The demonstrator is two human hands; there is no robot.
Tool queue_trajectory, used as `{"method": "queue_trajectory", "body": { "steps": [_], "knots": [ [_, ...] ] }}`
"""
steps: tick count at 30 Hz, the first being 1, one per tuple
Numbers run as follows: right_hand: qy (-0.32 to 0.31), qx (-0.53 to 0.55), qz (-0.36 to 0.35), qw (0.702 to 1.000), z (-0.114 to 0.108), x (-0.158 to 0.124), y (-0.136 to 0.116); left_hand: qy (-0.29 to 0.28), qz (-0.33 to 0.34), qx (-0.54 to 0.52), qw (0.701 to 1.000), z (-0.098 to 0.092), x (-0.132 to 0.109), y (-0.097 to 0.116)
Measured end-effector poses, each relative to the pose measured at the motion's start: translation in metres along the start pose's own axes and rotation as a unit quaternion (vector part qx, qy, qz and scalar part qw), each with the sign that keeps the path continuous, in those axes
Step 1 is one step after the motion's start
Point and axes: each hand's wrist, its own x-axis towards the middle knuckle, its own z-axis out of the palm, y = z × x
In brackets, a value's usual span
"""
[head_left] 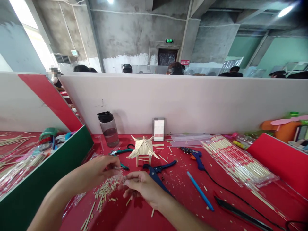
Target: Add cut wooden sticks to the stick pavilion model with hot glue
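clear plastic film point(122, 177), or something much like it: how would that handle?

light, i'd judge, and limp. going near to far: short wooden stick offcuts point(106, 189) are strewn below the grip and to its left, loose and dry-looking, so a careless sweep could scatter them. just above their right edge is the right hand point(139, 186), thumb and fingertips pinched on the near end of the film.

and the other end?

the left hand point(109, 165), a little farther out and to the left, has its fingers curled onto it, though the contact is partly hidden. so the film sits between the two sets of fingertips.

is that a good place to hold it?

likely, yes. it may be slippery and easy to tear, so i'd pinch the edges rather than bunch the middle.

how does it look?

see-through, crumpled, with small pale glints. its outline blurs into the offcuts behind, and i can't tell whether it's a bag or a scrap.

what stands beyond the grip?

a pale stick-built pavilion model point(143, 147), upright, clear of both hands.
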Motion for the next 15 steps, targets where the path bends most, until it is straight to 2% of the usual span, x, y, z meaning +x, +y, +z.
{"method": "queue_trajectory", "body": {
  "steps": [3,7,12,15],
  "knots": [
    [-0.014,0.007,-0.015,1.0,0.001,-0.002,-0.002,-0.041,0.014,-0.03,0.999,0.008,0.006,0.008],
    [-0.007,0.01,-0.024,1.0,0.002,-0.002,-0.003,-0.059,0.024,-0.043,0.997,0.014,0.009,0.017],
    [0.005,-0.021,-0.031,0.999,0.004,-0.002,-0.006,-0.08,0.013,-0.047,0.996,0.012,0.009,0.027],
    [0.002,-0.035,-0.03,0.999,0.005,-0.003,-0.008,-0.083,0.015,-0.032,0.996,0.009,0.007,0.025]
  ]
}}
